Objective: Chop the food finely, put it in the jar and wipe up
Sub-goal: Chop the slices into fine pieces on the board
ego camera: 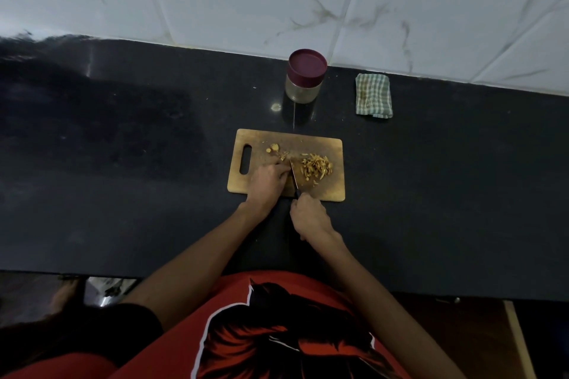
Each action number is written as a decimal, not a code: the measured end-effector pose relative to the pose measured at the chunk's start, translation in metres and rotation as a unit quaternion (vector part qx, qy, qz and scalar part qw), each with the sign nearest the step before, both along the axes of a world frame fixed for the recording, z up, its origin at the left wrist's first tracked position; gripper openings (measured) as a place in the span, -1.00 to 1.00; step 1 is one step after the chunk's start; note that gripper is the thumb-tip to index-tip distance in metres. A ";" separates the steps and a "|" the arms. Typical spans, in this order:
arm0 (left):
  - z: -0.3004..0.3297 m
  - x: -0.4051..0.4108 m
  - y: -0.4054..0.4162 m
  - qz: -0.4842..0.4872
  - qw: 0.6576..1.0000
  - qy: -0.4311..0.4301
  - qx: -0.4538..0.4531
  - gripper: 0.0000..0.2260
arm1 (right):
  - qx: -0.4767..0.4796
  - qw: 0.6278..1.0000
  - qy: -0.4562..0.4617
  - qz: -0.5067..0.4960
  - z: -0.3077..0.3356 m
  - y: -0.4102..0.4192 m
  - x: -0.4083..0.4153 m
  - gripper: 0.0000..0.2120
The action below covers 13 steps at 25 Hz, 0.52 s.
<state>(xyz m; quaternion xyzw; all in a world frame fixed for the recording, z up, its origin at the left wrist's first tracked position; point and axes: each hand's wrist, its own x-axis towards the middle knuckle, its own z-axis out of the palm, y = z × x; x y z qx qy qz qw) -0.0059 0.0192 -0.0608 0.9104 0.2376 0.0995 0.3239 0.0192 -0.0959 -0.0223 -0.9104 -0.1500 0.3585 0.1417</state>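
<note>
A rectangular wooden chopping board (pixel 326 188) with a slot handle lies on the black stone tabletop (pixel 123 163), and everything else is placed from it. On the board's right half sits a heap of pale yellow sliced food (pixel 317 167); a few uncut yellow lumps (pixel 273 148) lie toward its far left, beside the slot. The left hand (pixel 267 183) rests on the board's middle with its fingers (pixel 281 168) curled down, apparently pinning a piece against the blade, though the piece itself is hidden. The right hand (pixel 308 217), just off the board's near edge, grips the handle of a dark, narrow kitchen knife (pixel 294 177) whose blade points away across the board, between the left hand and the heap.

Beyond the board's far edge stands a clear round jar with a maroon lid (pixel 306 78), lid still on, and to the right of that a folded green-and-white checked cloth (pixel 373 95). A small pale scrap (pixel 276 107) lies on the tabletop between board and jar.

The slices look long and coarse, so the chopping seems only partly done. To do it well, I would keep the left fingertips tucked back from the edge, feed the piece in small advances, then gather the heap and cross-cut it. The risk is pieces scattering off the board's right edge.
</note>
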 end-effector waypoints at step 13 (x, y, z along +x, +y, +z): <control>0.000 -0.002 0.000 0.013 1.000 -0.014 -0.018 -0.86 | 0.117 0.986 0.071 -0.097 0.002 -0.031 0.001 -0.75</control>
